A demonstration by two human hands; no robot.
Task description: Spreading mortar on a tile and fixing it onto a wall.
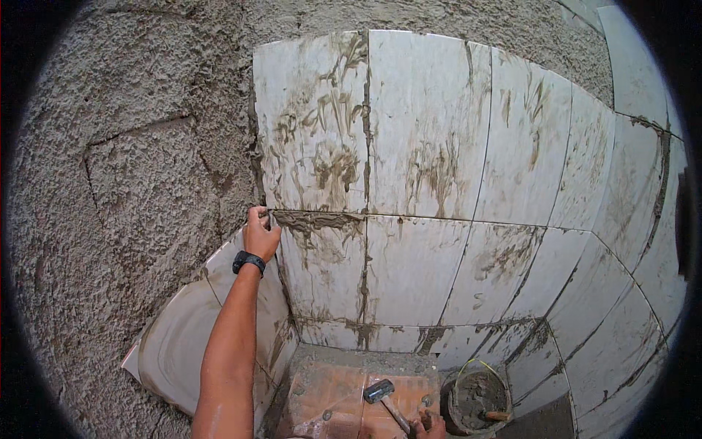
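My left hand, with a dark band on its wrist, reaches up to the inner corner. Its fingers are bent closely together at the top edge of a lower side-wall tile; whatever they pinch is too small to make out. Beside the fingertips, grey mortar fills the joint between the upper and lower back-wall tiles. Low in the picture, my right hand is closed around the handle of a mallet. The mallet's dark head tilts up to the left, over an orange tile surface.
A bucket of grey mortar with a wooden-handled tool stands right of my right hand. Bare rough cement wall covers the left side. Mortar-smeared white tiles line the right wall. Mortar crumbs lie on the orange tiles.
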